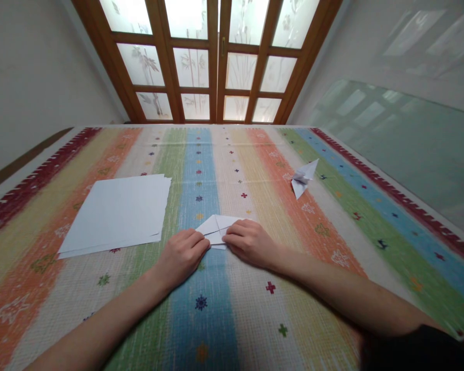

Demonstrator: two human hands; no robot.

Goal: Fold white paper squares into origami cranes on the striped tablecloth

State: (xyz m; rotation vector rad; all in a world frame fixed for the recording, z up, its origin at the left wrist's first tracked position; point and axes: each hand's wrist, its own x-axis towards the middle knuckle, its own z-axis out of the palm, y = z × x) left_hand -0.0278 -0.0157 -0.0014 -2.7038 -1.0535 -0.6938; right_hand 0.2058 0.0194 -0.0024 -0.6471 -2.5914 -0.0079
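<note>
A small folded sheet of white paper [215, 224] lies on the striped tablecloth [201, 330] in front of me, its top coming to a low point with crease lines showing. My left hand [184, 252] holds its left edge, fingers curled and pressed down. On the opposite edge, my right hand [251, 242] grips the paper with its fingers bent together. Both hands rest low on the cloth, and their fingers hide the paper's two side ends.
To the left lies a stack of white paper sheets [118, 214], slightly uneven at the edges. A folded paper crane [303, 178] sits at the right, on the orange stripe. Behind the table stands a wooden door [218, 62] with frosted panes; a glass panel [402, 154] leans along the right wall.
</note>
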